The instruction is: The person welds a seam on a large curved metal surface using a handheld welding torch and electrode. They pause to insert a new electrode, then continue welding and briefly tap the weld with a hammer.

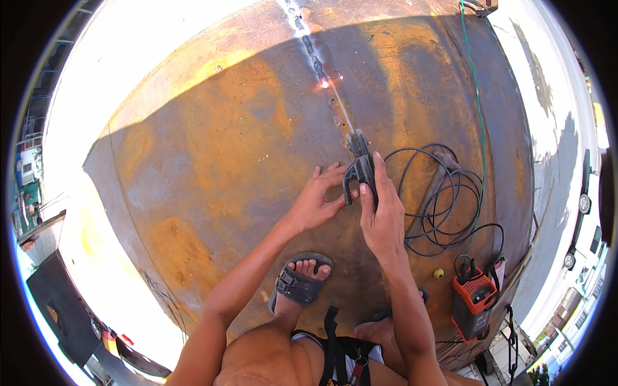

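My right hand (384,215) is closed around a black welding electrode holder (364,168). A thin welding rod (343,110) is clamped in the holder and points away from me. Its far tip meets a glowing orange spot on the rusty steel plate (244,138). From that spot a dark, lumpy weld bead (308,44) runs to the far edge, with pale marks on both sides. My left hand (317,201) is at the holder's curved lever, thumb and forefinger around it, the other fingers loosely spread.
A black cable (444,215) lies coiled right of my right hand. Beyond it stands an orange and black welding machine (473,302). A small yellow-green round object (439,273) lies beside it. A green cord (476,96) runs along the right. My sandalled foot (302,280) is on the plate.
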The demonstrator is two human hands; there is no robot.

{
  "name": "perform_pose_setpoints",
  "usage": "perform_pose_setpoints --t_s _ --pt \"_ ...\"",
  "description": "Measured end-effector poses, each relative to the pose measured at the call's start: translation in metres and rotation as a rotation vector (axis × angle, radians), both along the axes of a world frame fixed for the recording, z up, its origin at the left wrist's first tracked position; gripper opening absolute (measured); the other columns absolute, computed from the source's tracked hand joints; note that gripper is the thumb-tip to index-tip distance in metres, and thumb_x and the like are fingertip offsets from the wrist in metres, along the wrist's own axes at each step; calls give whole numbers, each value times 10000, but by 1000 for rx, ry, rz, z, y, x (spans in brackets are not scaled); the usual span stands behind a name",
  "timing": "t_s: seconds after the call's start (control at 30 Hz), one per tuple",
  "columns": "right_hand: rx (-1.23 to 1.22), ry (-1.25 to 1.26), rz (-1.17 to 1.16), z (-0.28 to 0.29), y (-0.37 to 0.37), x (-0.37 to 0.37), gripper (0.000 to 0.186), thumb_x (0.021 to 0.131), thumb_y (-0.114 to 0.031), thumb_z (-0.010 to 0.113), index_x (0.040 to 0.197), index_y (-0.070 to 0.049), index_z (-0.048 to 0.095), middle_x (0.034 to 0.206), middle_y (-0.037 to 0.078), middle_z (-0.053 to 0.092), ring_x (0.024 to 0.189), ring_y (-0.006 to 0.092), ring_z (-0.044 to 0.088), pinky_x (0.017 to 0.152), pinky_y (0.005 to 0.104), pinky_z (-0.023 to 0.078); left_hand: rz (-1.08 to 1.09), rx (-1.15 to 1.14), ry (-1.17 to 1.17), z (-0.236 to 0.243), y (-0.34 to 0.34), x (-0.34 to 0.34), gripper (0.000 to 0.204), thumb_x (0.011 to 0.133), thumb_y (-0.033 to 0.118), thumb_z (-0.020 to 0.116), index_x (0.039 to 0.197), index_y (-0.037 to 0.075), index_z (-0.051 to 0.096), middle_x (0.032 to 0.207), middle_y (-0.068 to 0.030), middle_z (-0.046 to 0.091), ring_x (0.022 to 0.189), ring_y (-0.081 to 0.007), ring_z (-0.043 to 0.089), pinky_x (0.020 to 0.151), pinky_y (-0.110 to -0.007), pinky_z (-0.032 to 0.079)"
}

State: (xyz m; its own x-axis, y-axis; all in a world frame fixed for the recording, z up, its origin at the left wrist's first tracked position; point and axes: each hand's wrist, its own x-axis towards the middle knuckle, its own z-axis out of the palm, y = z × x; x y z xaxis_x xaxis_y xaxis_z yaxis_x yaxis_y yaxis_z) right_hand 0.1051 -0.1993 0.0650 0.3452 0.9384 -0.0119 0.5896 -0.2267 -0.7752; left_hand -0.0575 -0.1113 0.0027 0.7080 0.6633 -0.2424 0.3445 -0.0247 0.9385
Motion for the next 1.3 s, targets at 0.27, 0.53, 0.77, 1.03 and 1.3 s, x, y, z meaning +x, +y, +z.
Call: perform_pose_setpoints --t_s 0.27,0.53,0.77,1.03,1.3 --pt "-50 -26 13 -2 2 -1 624 1110 -174 616 1701 -136 418 1026 201 676 834 428 705 724 517 559 -2 10 -2 -7 -2 -3 508 1005 317 782 1452 100 679 1587 -179 613 1572 -528 399 1274 -789 128" --pt "-64 -26 23 -3 4 0 627 1113 -182 617 1704 -139 413 1023 202 680 828 428 705 719 522 557 1 16 -7 -8 -2 -3 473 1003 263 781 1434 94 685 1551 -163 643 1577 -507 403 1282 -781 130" --pt "-68 -23 24 -5 5 -1 628 1113 -185 616 1705 -138 413 1022 204 680 825 430 703 717 525 554 16 12 -12 -7 -2 -2 459 1004 248 782 1425 91 687 1516 -167 666 1571 -502 416 1283 -777 138" --pt "-76 -17 19 -4 6 -1 628 1113 -191 616 1705 -142 413 1011 203 674 818 427 702 714 527 554 27 13 -18 -5 -2 -2 457 1007 249 781 1424 87 689 1510 -171 671 1566 -506 421 1282 -776 148" --pt "-65 -34 26 -6 6 -1 624 1114 -191 615 1703 -142 417 1005 203 674 813 429 702 709 527 553 31 4 -14 -3 -2 -2 455 1011 248 775 1427 85 690 1512 -172 668 1569 -504 417 1287 -770 148"
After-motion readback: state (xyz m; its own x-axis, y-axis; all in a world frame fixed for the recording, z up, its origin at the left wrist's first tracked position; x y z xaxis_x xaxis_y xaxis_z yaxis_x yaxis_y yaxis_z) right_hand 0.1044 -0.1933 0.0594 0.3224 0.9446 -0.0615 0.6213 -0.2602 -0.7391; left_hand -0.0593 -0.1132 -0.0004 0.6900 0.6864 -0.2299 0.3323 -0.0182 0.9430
